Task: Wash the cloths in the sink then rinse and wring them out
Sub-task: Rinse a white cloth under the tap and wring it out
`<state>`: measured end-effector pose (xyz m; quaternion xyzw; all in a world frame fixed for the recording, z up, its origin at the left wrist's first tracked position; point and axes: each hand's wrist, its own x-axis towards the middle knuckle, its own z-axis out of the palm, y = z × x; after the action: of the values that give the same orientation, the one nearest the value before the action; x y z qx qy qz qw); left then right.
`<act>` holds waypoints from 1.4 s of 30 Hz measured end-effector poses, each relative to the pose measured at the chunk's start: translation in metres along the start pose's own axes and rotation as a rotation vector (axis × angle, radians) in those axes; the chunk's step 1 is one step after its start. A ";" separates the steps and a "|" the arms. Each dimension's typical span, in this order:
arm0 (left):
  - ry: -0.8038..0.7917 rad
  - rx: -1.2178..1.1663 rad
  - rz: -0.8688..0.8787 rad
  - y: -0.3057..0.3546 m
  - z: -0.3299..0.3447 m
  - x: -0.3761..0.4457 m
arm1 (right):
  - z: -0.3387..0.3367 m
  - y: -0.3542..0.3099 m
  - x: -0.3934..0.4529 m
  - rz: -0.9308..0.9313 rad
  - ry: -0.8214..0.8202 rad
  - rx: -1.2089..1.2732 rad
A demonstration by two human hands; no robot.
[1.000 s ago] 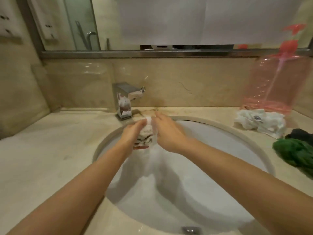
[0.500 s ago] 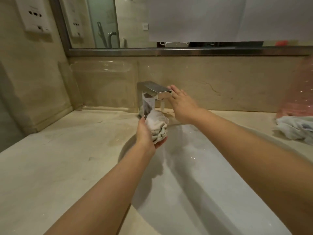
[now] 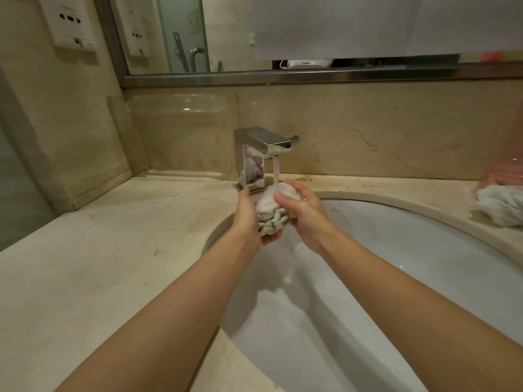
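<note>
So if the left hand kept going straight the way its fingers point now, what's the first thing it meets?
Probably the chrome faucet: the left hand, holding the bunched cloth, has fingertips pointing up and away, close to the faucet's base. Depth is unclear; it may pass just left of it.

Bathroom, I'd say hotel or home. White oval sink [image 3: 396, 250] set under a beige stone counter [image 3: 99, 250]; chrome tap [image 3: 263, 154] running just above my fingers [image 3: 285, 198]; mirror [image 3: 226, 32] beyond; wall sockets [image 3: 70, 21] up left.
</note>
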<state>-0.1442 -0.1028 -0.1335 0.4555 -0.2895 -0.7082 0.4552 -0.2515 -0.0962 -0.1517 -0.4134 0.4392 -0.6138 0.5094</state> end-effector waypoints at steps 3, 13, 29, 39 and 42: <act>0.037 -0.008 0.076 -0.001 -0.004 0.002 | 0.003 -0.001 -0.006 -0.091 0.183 -0.061; 0.200 0.005 0.456 -0.004 0.000 -0.003 | -0.002 0.004 -0.002 0.085 0.258 0.032; 0.522 0.004 0.721 0.009 -0.003 0.002 | 0.011 0.024 -0.021 -0.356 0.071 -0.392; 0.352 -0.223 0.381 0.013 -0.007 0.006 | 0.009 0.015 -0.015 0.124 0.357 -0.062; 0.178 -0.167 0.271 0.010 -0.005 0.005 | 0.000 0.012 -0.008 0.175 0.441 0.100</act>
<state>-0.1364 -0.1111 -0.1292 0.4339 -0.2471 -0.6186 0.6066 -0.2476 -0.0890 -0.1637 -0.2041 0.5429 -0.6636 0.4724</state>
